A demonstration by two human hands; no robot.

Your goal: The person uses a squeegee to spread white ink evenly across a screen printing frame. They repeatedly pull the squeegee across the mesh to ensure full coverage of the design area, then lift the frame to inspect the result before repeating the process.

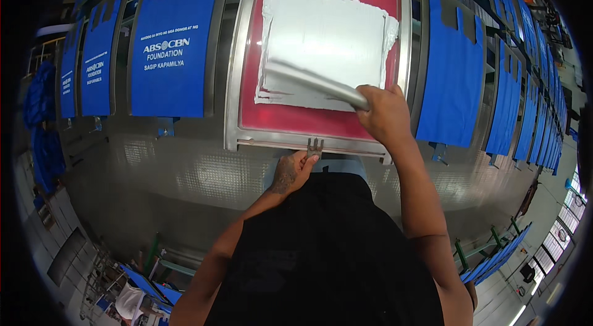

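A screen-printing frame with silver metal sides and red mesh lies in front of me. White ink covers much of the mesh as a thick rectangle with ragged edges. My right hand is closed round the right end of a long metal squeegee, which slants across the lower part of the ink. At the frame's near edge, my left hand pinches a small slotted metal bracket, its thumb lying against it. Whatever lies under the frame is hidden.
Blue fabric bag pieces lie on boards in rows to the left and right; those on the left carry white print. More blue cloth hangs at far left. Metal flooring stretches below the boards. Another rack stands behind me at right.
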